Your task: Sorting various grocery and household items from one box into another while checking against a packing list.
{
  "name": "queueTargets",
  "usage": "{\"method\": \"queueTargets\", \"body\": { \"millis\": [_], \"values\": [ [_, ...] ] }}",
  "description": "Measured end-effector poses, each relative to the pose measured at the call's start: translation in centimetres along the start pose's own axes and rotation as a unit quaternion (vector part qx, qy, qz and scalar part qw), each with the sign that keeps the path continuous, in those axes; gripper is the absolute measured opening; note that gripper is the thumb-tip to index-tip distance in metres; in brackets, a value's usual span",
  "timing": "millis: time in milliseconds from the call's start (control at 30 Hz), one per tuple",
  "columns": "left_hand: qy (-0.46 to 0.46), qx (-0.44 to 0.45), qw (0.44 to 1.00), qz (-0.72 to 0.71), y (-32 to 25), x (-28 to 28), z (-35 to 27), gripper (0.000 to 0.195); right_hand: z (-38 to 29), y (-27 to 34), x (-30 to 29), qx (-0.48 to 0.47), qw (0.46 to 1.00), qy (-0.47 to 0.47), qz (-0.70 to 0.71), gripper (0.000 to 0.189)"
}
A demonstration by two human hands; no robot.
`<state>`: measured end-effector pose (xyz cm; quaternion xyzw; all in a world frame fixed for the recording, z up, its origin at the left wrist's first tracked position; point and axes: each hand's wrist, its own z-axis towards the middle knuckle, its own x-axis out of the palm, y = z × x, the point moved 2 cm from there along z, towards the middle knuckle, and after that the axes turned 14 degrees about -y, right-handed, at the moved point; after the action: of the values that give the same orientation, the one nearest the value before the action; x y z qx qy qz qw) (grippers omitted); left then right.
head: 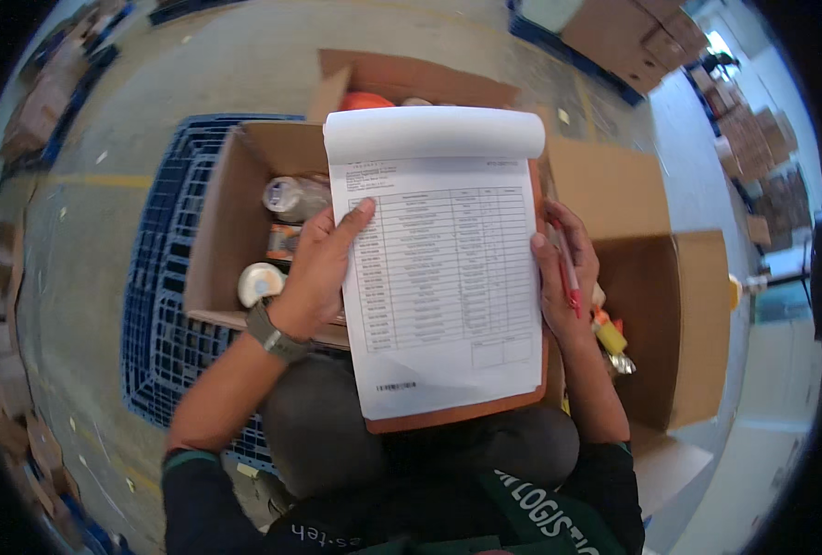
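Note:
A brown clipboard [452, 413] with a stack of printed sheets [445, 277] is held up over my lap. The top sheet bears a table and a barcode, and the upper pages are folded back over the top edge. My left hand [320, 267] grips the left side, thumb lying on the paper. On the opposite edge, my right hand [567, 270] holds the board and also a red pen [569, 274] between its fingers. Behind the left hand stands an open cardboard box [216, 229] with a clear plastic container [286, 194] and a round white-lidded item [260, 283] inside.
A blue plastic pallet [154, 333] lies under the left box. Another open cardboard box [702, 333] at right holds a yellow item [610, 336]. A third box [418, 76] behind the papers contains something orange. Stacked cartons [633, 35] stand on a pallet at upper right.

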<state>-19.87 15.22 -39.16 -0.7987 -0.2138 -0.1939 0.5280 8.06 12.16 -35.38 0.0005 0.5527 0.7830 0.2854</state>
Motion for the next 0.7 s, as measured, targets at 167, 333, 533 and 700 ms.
{"method": "queueTargets", "body": {
  "millis": [167, 333, 533, 700],
  "values": [
    [0.111, -0.068, 0.984, 0.123, 5.1, 3.1, 4.2, 0.034, -1.1, -4.6, -4.6, 0.043, 0.996, -0.055, -0.049, 0.042],
    [0.226, -0.038, 0.906, 0.357, 7.5, 4.4, 5.5, 0.058, -3.5, -10.0, -9.0, 0.05, 0.99, -0.09, -0.101, 0.042],
    [0.058, 0.334, 0.742, 0.578, 3.8, 5.4, 2.0, 0.087, -4.3, -10.3, -11.1, 0.088, 0.981, -0.136, -0.105, 0.038],
    [0.403, 0.404, 0.519, 0.636, 5.3, 6.6, -0.8, 0.099, -3.8, -7.0, -11.3, 0.034, 0.976, -0.187, -0.105, 0.037]
  ]
}}
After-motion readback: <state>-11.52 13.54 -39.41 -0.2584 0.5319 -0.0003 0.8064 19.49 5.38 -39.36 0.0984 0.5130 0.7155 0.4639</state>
